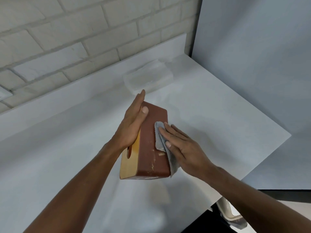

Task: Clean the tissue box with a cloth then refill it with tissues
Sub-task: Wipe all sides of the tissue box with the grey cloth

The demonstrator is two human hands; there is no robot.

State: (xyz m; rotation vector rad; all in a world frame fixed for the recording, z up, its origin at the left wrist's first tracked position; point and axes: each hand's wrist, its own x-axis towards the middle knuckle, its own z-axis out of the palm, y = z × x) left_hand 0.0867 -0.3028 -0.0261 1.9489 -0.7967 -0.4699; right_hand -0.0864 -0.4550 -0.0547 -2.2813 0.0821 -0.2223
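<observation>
A wooden tissue box [149,148] is held on its side above the white table, its scuffed reddish-brown base facing up and its pale slotted top face turned left. My left hand [133,120] grips the box from the left, thumb on the brown face. My right hand [181,145] presses a small grey cloth [159,137] flat against the brown face near its right edge; part of the cloth hangs down the right side. A clear-wrapped pack of tissues [148,76] lies on the table behind the box.
The white table [67,148] meets a white brick wall [67,39] at the back and a grey panel [252,64] on the right. Its front right corner ends near a chair part [228,212] over the dark floor.
</observation>
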